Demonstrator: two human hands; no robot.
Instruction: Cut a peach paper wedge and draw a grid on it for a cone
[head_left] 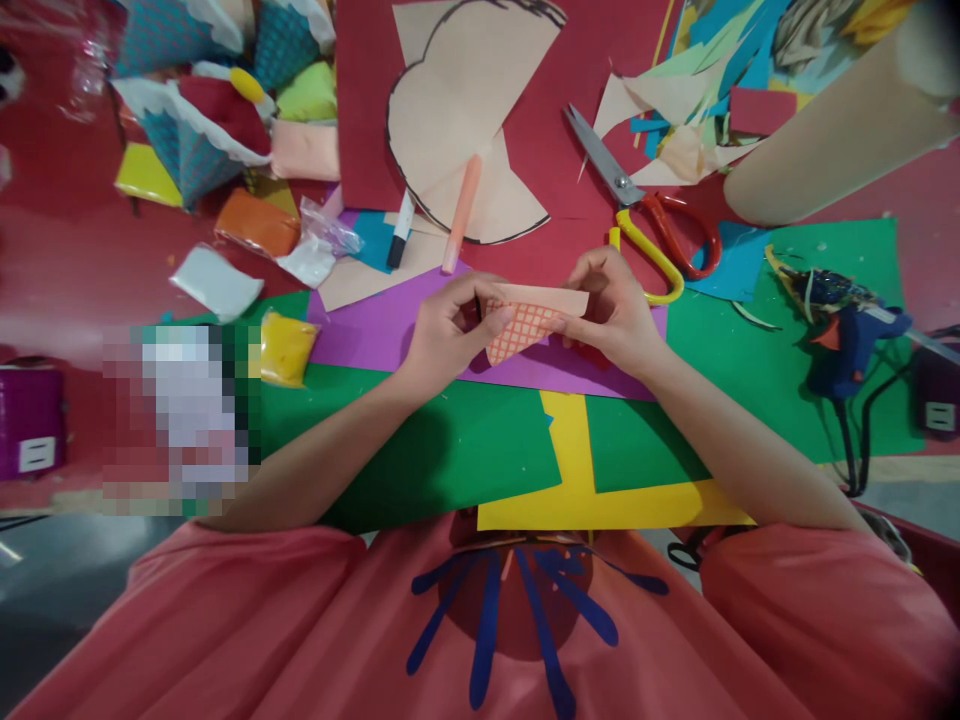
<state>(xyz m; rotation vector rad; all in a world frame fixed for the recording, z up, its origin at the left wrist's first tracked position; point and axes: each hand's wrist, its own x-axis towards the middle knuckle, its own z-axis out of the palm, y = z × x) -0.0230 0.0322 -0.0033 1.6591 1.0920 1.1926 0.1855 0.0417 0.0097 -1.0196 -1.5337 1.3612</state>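
Observation:
A small peach paper piece [529,322] with an orange grid pattern is held between both hands over the purple sheet [360,335]. My left hand [459,325] pinches its left end, thumb on the gridded face. On the right end, my right hand [609,312] grips with thumb and fingers. Just beyond the hands lie an orange marker [462,213] and a white marker with a black cap [400,232]. A peach paper cutout with a black outline [442,125] rests on the red sheet [360,120]. Scissors [626,195] with red and yellow handles lie beyond my right hand.
A blue glue gun [855,345] sits at the right on the green sheet [787,400], below a beige paper roll [832,140]. Paper scraps [690,100] pile up at the back right. Patterned paper cones [187,140] and clay packets [289,348] are at the left.

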